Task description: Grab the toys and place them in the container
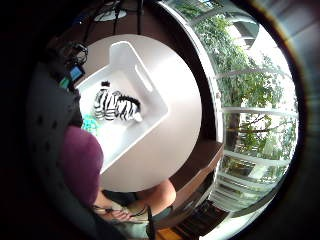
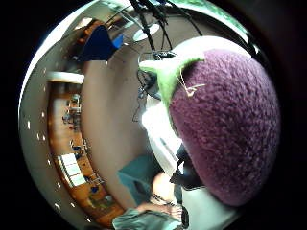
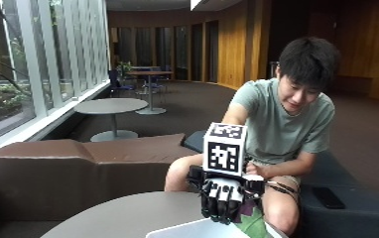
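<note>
Closest to us, a purple plush eggplant toy [image 2: 225, 124] with a green stem fills the palm views, and our gloved right hand [image 3: 223, 196] has its grip curled round it above the white container [image 1: 131, 100]. The container sits mid-tabletop [image 1: 175, 140] on the round grey surface. Inside it lie a zebra toy [image 1: 116, 105] and a small teal toy [image 1: 90, 123].

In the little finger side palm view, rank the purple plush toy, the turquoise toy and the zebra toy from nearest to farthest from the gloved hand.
1. Purple plush toy: held in the gloved right hand.
2. Small turquoise toy: in the white container, beside the purple one.
3. Black-and-white striped zebra plush: mid-container, beyond it.
</note>
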Demonstrator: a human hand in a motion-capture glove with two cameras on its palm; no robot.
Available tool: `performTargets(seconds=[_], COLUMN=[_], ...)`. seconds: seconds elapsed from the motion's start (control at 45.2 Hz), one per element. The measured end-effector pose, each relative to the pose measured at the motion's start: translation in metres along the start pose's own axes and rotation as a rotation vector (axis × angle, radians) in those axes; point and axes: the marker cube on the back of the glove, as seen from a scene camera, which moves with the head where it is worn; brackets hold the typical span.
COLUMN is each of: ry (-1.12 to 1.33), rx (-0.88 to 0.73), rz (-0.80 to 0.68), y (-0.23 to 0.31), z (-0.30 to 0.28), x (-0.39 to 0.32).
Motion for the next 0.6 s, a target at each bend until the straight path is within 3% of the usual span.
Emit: performTargets(seconds=[0.332, 0.597], ry=[0.047, 0.032], rx=[-0.119, -0.085], rz=[0.065, 0.049], y=[0.002, 0.019], z=[0.004, 0.002], x=[0.005, 0.012])
